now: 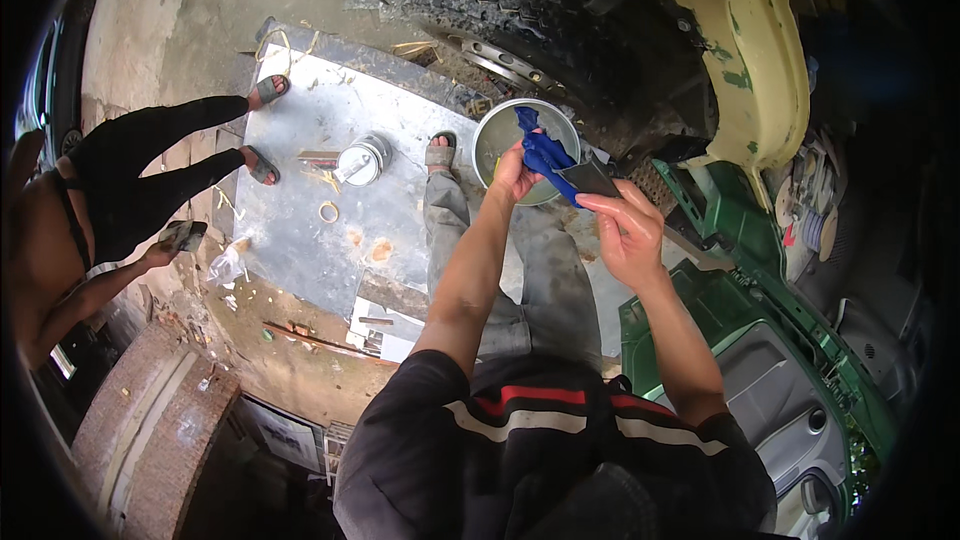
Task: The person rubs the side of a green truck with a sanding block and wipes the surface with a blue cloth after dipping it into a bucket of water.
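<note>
Blue cloth [543,152] hangs between the two hands, up in the air in front of the person's chest and just over a round metal tin [500,135]. The left hand [516,172] is closed around the lower part of the cloth, with the fingers curled tight on it. The right hand [628,230] pinches a flat dark scraper [590,180] between thumb and fingers, and the blade touches the cloth. The other fingers of that hand are bent but loose. The tin is grey inside and sits low, near the person's foot in a grey sandal [440,152]. The person wears grey pants [540,270] and a dark shirt with red and white stripes [540,400]. A big black tire [540,20] is just behind the tin. Beside the tire is a yellow car part [750,50] with chipped paint. Lower on the right is a green car door [740,270] that stands open, with a grey inner panel. On the left of the tin lies a flat metal sheet [300,200] on the ground. A small silver can [362,160] rests on the sheet, and a little ring [329,211] lies near it. Bits of wood and scraps lie around the sheet. Far on the left, another person in black pants [150,170] crouches with sandals on the edge of the sheet, and their hand holds a small dark thing [183,235]. I cannot tell what that thing is.
</note>
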A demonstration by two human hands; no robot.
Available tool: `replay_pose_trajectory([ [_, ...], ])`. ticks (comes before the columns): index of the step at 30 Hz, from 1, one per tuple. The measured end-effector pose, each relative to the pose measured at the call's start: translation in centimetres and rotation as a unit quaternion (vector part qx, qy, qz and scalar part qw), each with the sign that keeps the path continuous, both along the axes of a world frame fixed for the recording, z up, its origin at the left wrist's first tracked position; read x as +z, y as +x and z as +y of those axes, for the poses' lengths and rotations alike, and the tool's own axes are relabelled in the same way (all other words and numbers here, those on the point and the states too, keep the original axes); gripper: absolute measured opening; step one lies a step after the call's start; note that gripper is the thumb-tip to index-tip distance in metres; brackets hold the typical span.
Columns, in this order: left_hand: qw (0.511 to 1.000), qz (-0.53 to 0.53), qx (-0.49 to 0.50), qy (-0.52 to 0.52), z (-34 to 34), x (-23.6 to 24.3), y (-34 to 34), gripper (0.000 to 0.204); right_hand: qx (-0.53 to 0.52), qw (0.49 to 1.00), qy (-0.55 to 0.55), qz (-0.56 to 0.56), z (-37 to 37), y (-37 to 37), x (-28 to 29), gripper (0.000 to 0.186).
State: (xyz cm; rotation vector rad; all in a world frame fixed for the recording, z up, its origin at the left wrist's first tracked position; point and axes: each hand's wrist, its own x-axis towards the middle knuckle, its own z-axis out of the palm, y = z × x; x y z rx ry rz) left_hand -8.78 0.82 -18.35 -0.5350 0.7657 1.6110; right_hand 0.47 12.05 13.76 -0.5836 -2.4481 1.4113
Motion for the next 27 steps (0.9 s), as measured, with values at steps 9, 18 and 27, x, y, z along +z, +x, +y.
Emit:
replay_pose_trajectory([
  [9, 0.998, -0.034, 0.013, 0.057, -1.7, 7.9, -1.9, 0.068, -0.007, 1.000, -0.013, -0.010, -0.2, -2.6, -2.9, 0.035],
  [18, 0.993, 0.060, -0.057, 0.086, -2.9, 12.1, -1.2, 0.073, -0.068, 0.997, 0.041, 0.010, -2.6, -3.2, -5.1, 0.036],
  [27, 0.952, 0.252, -0.130, 0.116, -1.9, 23.4, -5.6, 0.060, -0.152, 0.987, -0.035, 0.028, -0.8, -3.4, -5.0, 0.036],
])
